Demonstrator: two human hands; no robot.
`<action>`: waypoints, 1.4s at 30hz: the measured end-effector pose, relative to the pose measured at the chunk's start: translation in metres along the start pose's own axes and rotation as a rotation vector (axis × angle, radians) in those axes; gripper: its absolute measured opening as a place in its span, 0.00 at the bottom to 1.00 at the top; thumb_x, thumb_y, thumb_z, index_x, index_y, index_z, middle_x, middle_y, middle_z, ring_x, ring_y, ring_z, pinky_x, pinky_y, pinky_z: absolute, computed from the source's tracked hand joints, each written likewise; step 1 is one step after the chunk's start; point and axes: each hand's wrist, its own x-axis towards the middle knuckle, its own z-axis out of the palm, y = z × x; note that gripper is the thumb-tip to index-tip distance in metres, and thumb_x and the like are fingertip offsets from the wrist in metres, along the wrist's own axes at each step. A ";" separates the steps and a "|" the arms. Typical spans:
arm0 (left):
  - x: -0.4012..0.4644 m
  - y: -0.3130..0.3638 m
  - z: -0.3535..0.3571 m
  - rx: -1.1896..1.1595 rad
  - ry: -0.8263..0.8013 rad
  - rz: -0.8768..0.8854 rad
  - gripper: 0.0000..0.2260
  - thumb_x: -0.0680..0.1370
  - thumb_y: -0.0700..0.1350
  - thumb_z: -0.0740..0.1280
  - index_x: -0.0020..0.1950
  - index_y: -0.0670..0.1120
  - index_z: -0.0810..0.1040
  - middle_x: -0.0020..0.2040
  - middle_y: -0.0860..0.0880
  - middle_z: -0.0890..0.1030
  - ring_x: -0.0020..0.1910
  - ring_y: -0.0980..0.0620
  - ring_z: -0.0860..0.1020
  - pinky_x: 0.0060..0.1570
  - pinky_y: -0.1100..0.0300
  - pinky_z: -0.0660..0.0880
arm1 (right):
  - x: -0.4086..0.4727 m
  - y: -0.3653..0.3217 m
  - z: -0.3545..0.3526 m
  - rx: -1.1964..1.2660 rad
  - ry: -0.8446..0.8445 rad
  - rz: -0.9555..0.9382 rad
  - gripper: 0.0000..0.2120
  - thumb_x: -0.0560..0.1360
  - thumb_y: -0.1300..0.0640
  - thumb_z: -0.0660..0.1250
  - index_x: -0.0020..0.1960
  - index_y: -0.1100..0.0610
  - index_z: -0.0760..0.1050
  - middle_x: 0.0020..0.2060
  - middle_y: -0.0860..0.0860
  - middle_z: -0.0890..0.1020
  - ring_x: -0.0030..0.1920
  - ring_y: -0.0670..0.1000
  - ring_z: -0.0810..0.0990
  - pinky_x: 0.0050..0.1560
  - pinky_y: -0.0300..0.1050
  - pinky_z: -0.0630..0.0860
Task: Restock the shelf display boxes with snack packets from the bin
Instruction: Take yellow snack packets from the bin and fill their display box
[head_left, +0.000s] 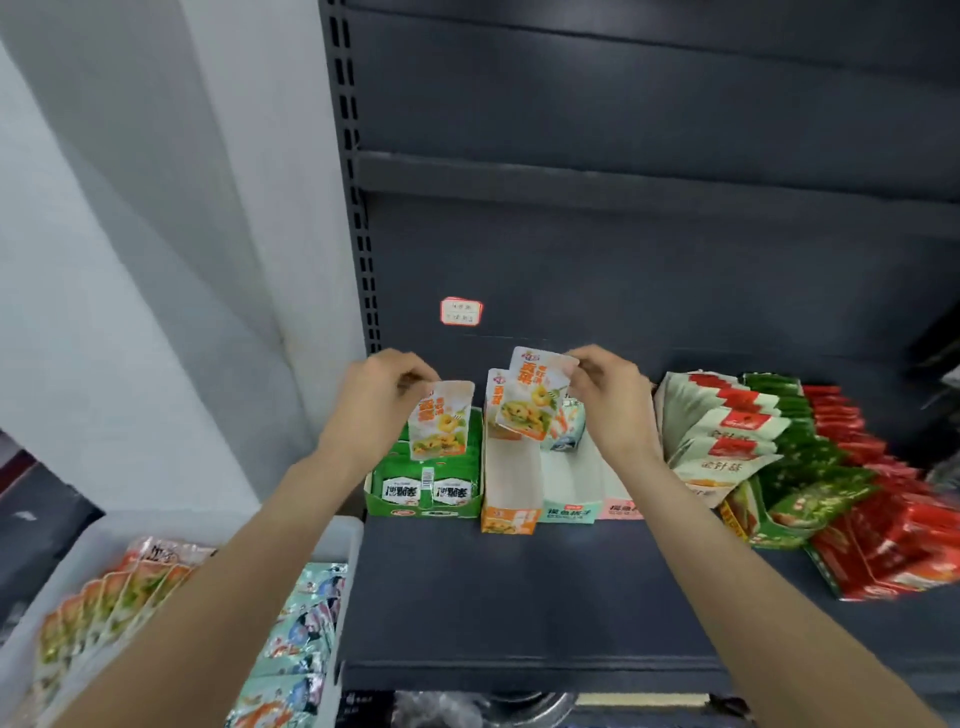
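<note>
My left hand (376, 400) pinches the top corner of a pale orange snack packet (441, 421), which hangs over the green display box (423, 506). My right hand (610, 400) pinches another orange packet (532, 397) by its top edge, above the back of the orange display box (511, 496). One more orange packet (497, 400) stands upright at the back of that box. The rest of the orange box looks hollow. A translucent bin (340, 543) at lower left holds orange packets (111, 597) and teal packets (301, 639).
A teal display box (569, 512) and a pink one (621, 506) stand right of the orange box. White, green and red packet rows (810, 467) fill the shelf's right side. A price tag (461, 310) sticks on the dark back panel. A white wall stands at left.
</note>
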 end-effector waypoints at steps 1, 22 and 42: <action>0.001 0.000 0.001 0.028 0.010 0.001 0.06 0.74 0.36 0.69 0.43 0.46 0.82 0.41 0.53 0.80 0.38 0.62 0.76 0.43 0.77 0.68 | 0.008 0.003 0.004 -0.011 -0.004 -0.023 0.06 0.78 0.63 0.64 0.48 0.58 0.79 0.40 0.48 0.81 0.43 0.50 0.81 0.47 0.44 0.78; 0.036 0.020 0.031 -0.042 0.033 0.033 0.06 0.75 0.36 0.68 0.46 0.45 0.82 0.42 0.54 0.81 0.39 0.64 0.77 0.43 0.77 0.71 | 0.036 0.071 0.063 -0.209 -0.184 0.045 0.11 0.77 0.64 0.63 0.58 0.59 0.79 0.52 0.56 0.83 0.52 0.55 0.81 0.48 0.39 0.72; 0.086 0.003 0.087 -0.042 0.013 0.057 0.07 0.76 0.34 0.66 0.47 0.43 0.82 0.43 0.51 0.82 0.38 0.63 0.75 0.42 0.79 0.70 | 0.031 0.075 0.041 -0.086 -0.378 0.144 0.22 0.77 0.65 0.63 0.70 0.56 0.67 0.64 0.54 0.76 0.62 0.55 0.76 0.61 0.50 0.75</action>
